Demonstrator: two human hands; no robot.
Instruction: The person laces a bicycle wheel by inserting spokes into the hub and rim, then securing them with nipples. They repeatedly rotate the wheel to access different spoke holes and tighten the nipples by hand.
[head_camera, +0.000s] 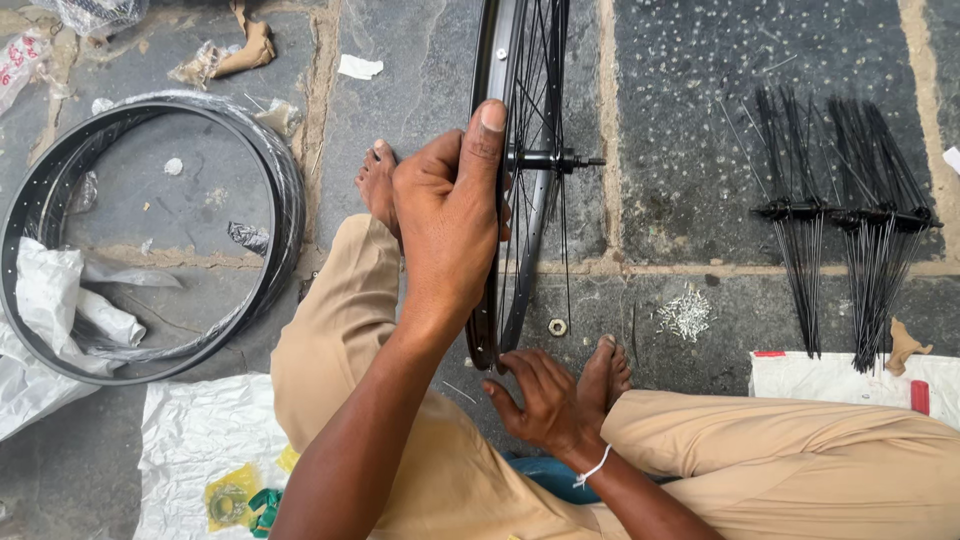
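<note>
Sitting on a dark stone floor, a person in tan trousers had an upright black bicycle wheel standing between bare feet, edge-on to the camera, its hub and axle sticking out to the right. Off to the left a stack of bare black rims lay flat, partly in clear plastic wrap, with crumpled white paper inside the ring. At right, bundles of loose black spokes lay on the stone, their lower ends over a white sheet.

Left hand: closed around the wheel's rim from the left side, thumb raised along the rim, fingers wrapped behind and hidden.

Right hand: half open, fingers spread and curled, fingertips touching the bottom of the rim near the floor; gripping nothing that I could make out. White band at the wrist.

Smaller bits: heap of silver spoke nipples right of the wheel; single nut just beside the rim's base.
</note>
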